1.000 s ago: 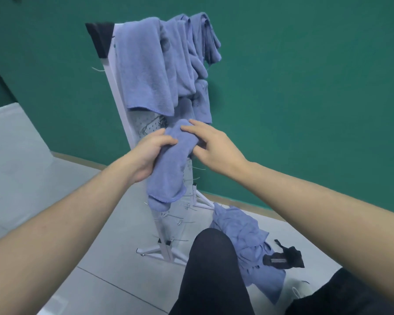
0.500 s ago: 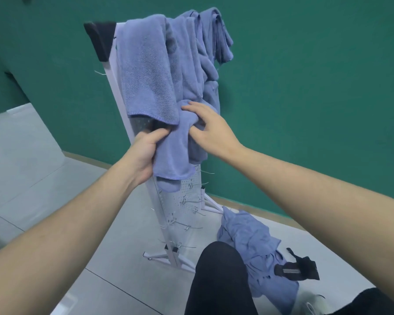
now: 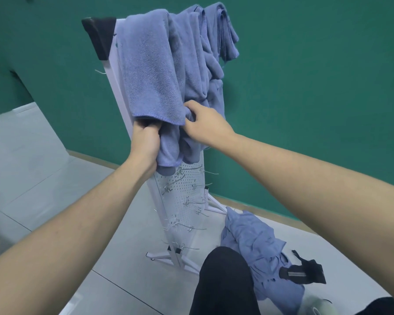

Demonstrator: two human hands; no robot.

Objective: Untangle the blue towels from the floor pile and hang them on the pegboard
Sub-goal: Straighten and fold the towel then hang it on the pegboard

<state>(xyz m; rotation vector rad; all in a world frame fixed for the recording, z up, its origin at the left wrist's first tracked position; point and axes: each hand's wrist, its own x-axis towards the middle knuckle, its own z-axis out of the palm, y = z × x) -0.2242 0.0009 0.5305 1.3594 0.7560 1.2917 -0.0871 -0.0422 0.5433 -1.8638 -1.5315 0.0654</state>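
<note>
Left hand: the left hand (image 3: 146, 142), at centre frame, has its fingers curled round the upper edge of a small blue terry towel (image 3: 168, 153); the fingertips vanish under the hem of a larger towel above.
Right hand: the right hand (image 3: 205, 126), just right of it, pinches the same towel's bunched top, knuckles bent.
Why held so: both hands grip the top edge, I judge, to lift it onto a peg hidden behind the draped cloth; which peg cannot be made out.
Task's things: the towel in hand hangs against the white perforated metal pegboard (image 3: 187, 189) at mid-frame. Several blue towels (image 3: 152, 64) are already draped over the board's top, upper centre. A crumpled pile of blue towels (image 3: 255, 242) lies on the floor, lower right, so work remains.
Board: it leans back on a white footed stand, thin wire hooks (image 3: 191, 228) bare on its lower half, a black cap (image 3: 99, 35) at its top corner.
Surface and room: pale grey tiled floor (image 3: 43, 160), a dark green wall (image 3: 316, 87) behind. A black strap with a buckle (image 3: 303, 272) rests beside the pile.
</note>
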